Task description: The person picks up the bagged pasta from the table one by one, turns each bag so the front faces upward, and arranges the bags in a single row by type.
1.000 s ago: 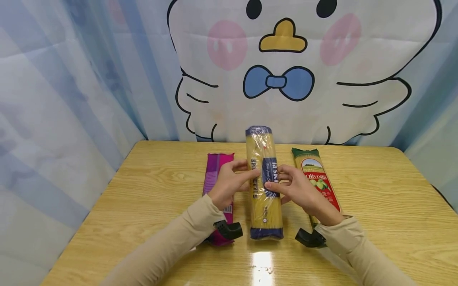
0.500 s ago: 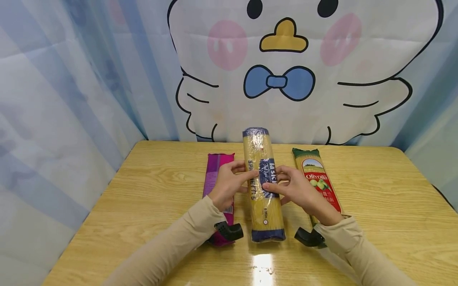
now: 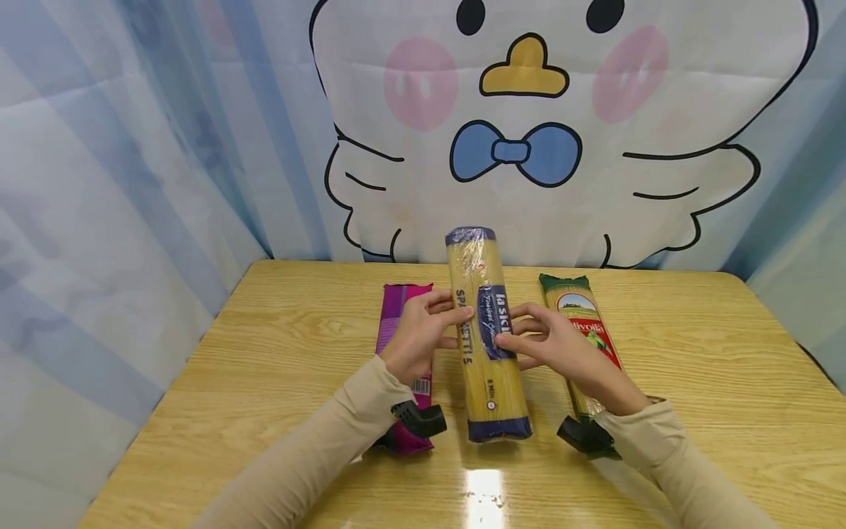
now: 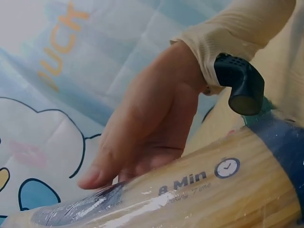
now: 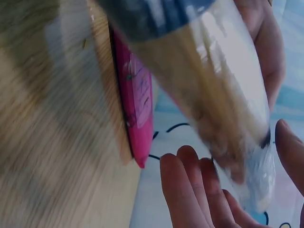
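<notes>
A clear-wrapped pack of spaghetti with dark blue ends and a blue label is held up over the table, its top leaning slightly left. My left hand grips its left side, thumb on the front and fingers going behind. From the other side my right hand holds the right edge, thumb over the blue label. In the right wrist view my right fingers and thumb lie on either side of the pack, looking fairly loose. The left wrist view shows the pack's "8 Min" print close up, beneath my right thumb.
A magenta pack lies on the wooden table, partly hidden by my left hand and sleeve. On the right lies a green-topped Olivoilà pasta pack, partly covered by my right hand. A cartoon-printed curtain hangs behind the table.
The spaghetti pack has turned a little, so its blue label faces me more, and its top has tipped slightly left. My right hand has shifted slightly right.
</notes>
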